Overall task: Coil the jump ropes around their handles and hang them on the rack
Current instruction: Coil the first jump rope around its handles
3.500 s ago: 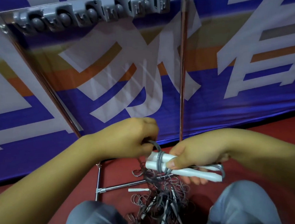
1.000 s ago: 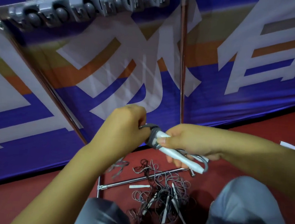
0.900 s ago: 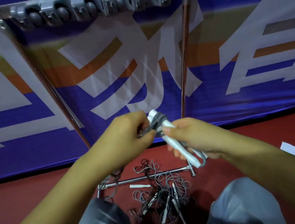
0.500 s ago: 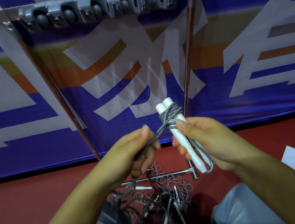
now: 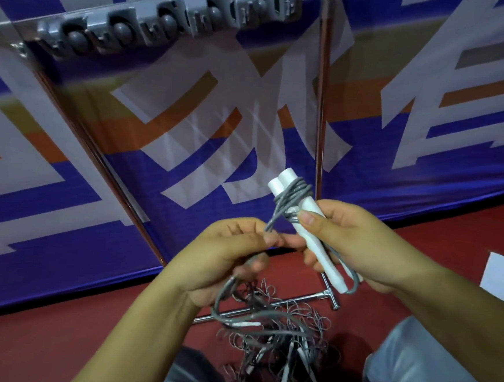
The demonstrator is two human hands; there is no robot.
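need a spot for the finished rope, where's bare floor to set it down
Bare red floor lies left of the tangled pile of grey jump ropes, below the blue banner. More shows right, between the banner and the white sheet. Between the knees, ropes and the chrome rack base bar crowd it.

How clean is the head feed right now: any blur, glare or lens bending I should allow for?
Head view: wide-angle bending curves the rack's top bar and tilts its right post; the left post and banner look smeared; the white handles, right hand and left hand stay sharp; the rope pile lies dim, detail lost.
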